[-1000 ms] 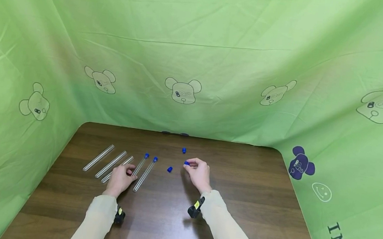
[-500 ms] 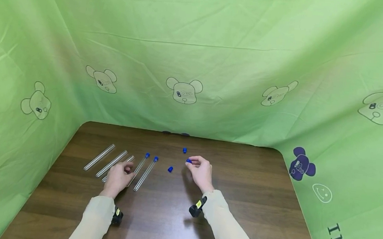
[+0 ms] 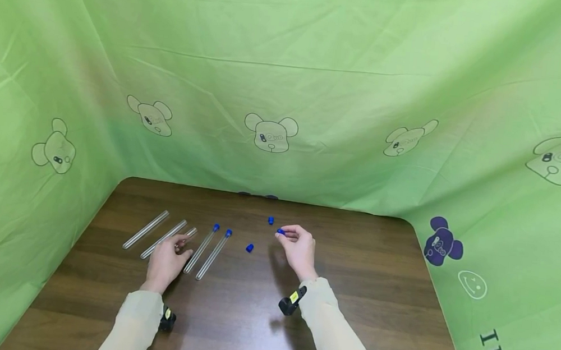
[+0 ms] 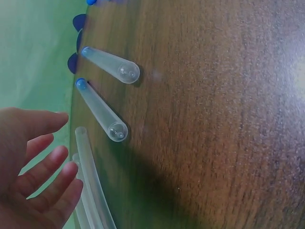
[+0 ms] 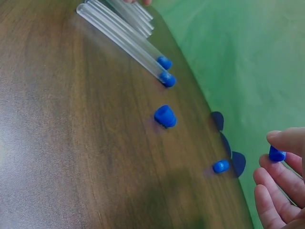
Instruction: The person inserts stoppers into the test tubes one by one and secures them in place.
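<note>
My right hand (image 3: pixel 300 253) pinches a blue cap (image 5: pixel 277 154) between thumb and fingers, raised above the right of the table. Two more blue caps lie loose: one (image 5: pixel 165 116) nearer the tubes, one (image 3: pixel 270 220) farther back. My left hand (image 3: pixel 165 262) hovers over the uncapped clear test tubes, thumb apart from loosely bent fingers, nothing between them. It partly hides the third uncapped tube (image 3: pixel 192 232); the other two, a middle tube (image 3: pixel 159 241) and a leftmost tube (image 3: pixel 145 229), lie beside it. Just right of this hand lie two blue-capped test tubes, one (image 3: pixel 200 249) and another (image 3: pixel 213 255).
Everything lies on a brown wood-grain table (image 3: pixel 359 301). A green cloth (image 3: pixel 274 84) printed with bear heads surrounds its back and sides. Each wrist wears a small black camera, the left camera (image 3: pixel 167 319) and the right camera (image 3: pixel 291 301).
My left hand has let go of the nearer capped tube and drawn left over the uncapped ones. My right hand has shifted slightly back and right with the cap.
</note>
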{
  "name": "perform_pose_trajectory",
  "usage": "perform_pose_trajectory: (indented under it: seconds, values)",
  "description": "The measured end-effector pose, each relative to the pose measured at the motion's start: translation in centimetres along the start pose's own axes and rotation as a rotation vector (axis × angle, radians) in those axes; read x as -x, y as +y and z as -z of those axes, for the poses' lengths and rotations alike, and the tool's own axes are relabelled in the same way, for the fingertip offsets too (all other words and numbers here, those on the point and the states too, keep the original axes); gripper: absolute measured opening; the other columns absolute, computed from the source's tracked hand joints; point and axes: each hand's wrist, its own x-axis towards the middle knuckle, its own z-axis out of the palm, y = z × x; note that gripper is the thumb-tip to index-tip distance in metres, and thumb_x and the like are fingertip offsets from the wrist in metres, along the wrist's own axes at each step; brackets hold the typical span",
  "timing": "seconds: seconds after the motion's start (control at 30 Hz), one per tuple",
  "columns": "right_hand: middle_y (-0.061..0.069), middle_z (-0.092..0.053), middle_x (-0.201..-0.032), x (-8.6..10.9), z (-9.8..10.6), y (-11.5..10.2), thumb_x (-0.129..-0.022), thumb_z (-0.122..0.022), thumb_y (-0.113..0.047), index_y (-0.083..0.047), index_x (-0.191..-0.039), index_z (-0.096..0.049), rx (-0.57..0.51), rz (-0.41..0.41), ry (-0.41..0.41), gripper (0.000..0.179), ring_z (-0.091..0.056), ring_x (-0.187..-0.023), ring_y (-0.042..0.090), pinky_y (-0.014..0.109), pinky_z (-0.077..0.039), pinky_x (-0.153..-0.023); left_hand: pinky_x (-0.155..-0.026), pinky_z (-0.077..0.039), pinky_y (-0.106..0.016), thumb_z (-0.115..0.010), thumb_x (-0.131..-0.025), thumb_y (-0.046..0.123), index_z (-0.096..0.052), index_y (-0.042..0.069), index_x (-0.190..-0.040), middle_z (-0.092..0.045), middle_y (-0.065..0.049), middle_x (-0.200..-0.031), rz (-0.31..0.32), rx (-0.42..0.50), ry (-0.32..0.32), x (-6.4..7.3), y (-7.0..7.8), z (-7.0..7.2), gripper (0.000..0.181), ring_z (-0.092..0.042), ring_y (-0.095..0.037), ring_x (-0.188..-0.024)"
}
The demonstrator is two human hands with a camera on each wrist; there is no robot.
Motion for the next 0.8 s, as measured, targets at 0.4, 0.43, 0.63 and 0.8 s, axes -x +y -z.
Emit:
perform_pose_trajectory:
  seconds: [0.4, 0.43, 0.63, 0.8]
  values:
    - [0.008, -0.076, -0.093, 0.1, 0.6, -0.2, -0.085, -0.084, -0.009, -0.005, -0.099, -0.077, -0.031, -0.013, 0.012, 0.016, -0.072, -0.085, 0.023, 0.033, -0.058, -0.078, -0.089, -0.047, -0.055, -0.081, -0.082, 0.01, -0.071, 0.002, -0.123, -0.069, -0.021, -0.115, 0.009, -0.005, 0.054, 0.5, -0.6, 0.1, 0.043, -0.062, -0.041, -0.109]
    - [0.008, -0.076, -0.093, 0.1, 0.6, -0.3, -0.085, -0.083, -0.009, -0.004, -0.099, -0.077, -0.028, -0.01, 0.014, 0.017, -0.072, -0.085, 0.023, 0.034, -0.058, -0.078, -0.09, -0.047, -0.057, -0.081, -0.082, 0.01, -0.07, 0.002, -0.123, -0.068, -0.022, -0.118, 0.02, -0.012, 0.055, 0.6, -0.7, 0.2, 0.043, -0.06, -0.043, -0.111]
    - [0.008, -0.076, -0.092, -0.1, 0.8, -0.8, -0.085, -0.084, -0.01, -0.005, -0.099, -0.078, -0.025, 0.006, 0.02, 0.016, -0.072, -0.084, 0.023, 0.034, -0.057, -0.077, -0.093, -0.043, -0.061, -0.08, -0.083, 0.012, -0.07, 0.003, -0.126, -0.061, -0.028, -0.13, 0.052, -0.048, 0.054, 0.7, -1.3, 0.4, 0.044, -0.054, -0.051, -0.119]
    - [0.007, -0.076, -0.092, -0.2, 0.8, -0.9, -0.085, -0.083, -0.01, -0.005, -0.099, -0.078, -0.033, 0.005, 0.014, 0.016, -0.072, -0.084, 0.024, 0.036, -0.057, -0.078, -0.091, -0.042, -0.061, -0.079, -0.083, 0.013, -0.069, 0.003, -0.126, -0.062, -0.027, -0.13, 0.061, -0.069, 0.055, 0.8, -1.9, 0.4, 0.045, -0.055, -0.052, -0.115]
